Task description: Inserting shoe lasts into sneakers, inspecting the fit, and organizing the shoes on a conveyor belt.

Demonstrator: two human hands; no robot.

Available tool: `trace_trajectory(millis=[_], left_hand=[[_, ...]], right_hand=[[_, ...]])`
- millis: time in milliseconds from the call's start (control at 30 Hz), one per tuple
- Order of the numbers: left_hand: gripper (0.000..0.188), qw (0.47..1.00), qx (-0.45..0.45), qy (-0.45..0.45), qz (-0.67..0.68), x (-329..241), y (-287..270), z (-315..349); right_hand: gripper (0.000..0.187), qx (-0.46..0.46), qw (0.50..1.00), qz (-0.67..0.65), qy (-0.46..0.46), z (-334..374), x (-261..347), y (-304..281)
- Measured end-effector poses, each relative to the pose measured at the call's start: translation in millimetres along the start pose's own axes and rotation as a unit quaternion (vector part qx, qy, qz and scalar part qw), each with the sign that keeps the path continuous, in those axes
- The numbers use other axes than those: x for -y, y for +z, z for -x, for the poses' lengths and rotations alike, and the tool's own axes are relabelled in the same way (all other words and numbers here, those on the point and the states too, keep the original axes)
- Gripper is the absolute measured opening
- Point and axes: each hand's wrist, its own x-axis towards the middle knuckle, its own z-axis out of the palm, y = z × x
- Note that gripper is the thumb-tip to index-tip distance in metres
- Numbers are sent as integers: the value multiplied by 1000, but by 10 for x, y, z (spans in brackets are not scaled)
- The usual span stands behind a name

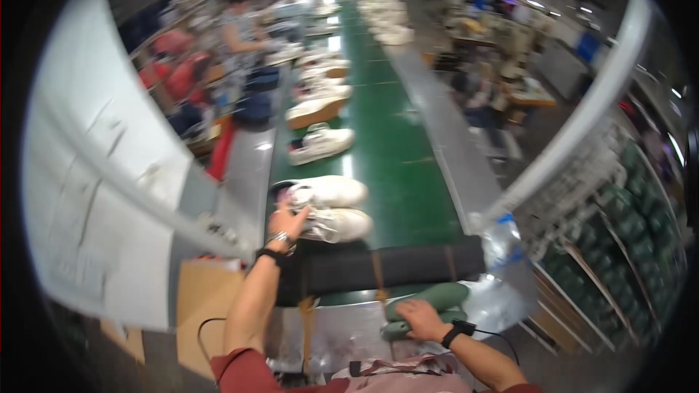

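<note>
A pair of white lace-up shoes (337, 192) lies side by side at the near end of the green conveyor belt, toes to the right. My left hand (290, 220) is closed at their ankle openings, a watch and a dark band on its wrist; the fingertips are partly hidden among the laces and tongues. Close to my body, my right hand (421, 318) is wrapped over green shoe lasts (445, 295), foot-shaped blocks on the plastic-covered ledge below the belt's end. A dark band with a cable circles my right wrist.
More white shoes (320, 144) line the belt's left side into the distance. A black roller cover (408, 270) crosses the belt's near end. White posts (575, 149) stand either side. A rack of green lasts (619, 262) is at right; a co-worker (240, 33) stands far left.
</note>
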Motion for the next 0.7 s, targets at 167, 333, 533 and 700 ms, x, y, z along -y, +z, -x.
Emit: trace_trajectory(millis=[167, 333, 533, 700], left_hand=[[32, 972, 178, 119, 99, 410, 990, 573], [57, 914, 370, 52, 158, 832, 2364, 2223], [57, 856, 449, -41, 253, 783, 2663, 2825], [54, 770, 530, -141, 325, 405, 2369, 3371]], right_hand=[[73, -1, 999, 3, 49, 347, 437, 225], [80, -262, 902, -146, 311, 668, 734, 631], [125, -226, 569, -536, 581, 924, 772, 992], [136, -281, 587, -589, 478, 1369, 696, 908]])
